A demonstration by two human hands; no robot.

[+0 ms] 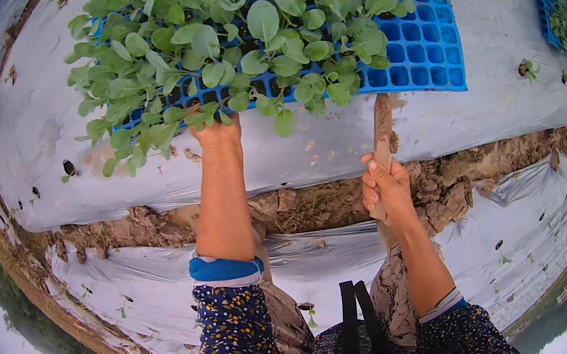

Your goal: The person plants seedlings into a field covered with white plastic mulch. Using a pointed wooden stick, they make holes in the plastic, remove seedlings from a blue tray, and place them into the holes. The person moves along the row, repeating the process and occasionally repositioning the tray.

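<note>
A blue plastic seedling tray lies on silvery plastic mulch film, its right-hand cells holding no plants. Leafy green seedlings cover the rest of it. My left hand is at the tray's near edge, left of the middle; leaves hide its fingers, so its grip cannot be made out. My right hand is closed around a muddy flat wooden stick, held below the right part of the tray. The stick's upper end meets the tray's near edge or passes under it.
Between two film-covered beds runs a furrow of clumpy brown soil. Another blue tray with seedlings lies at the far right. Small seedlings grow from holes in the film, one right of the main tray, another between my legs.
</note>
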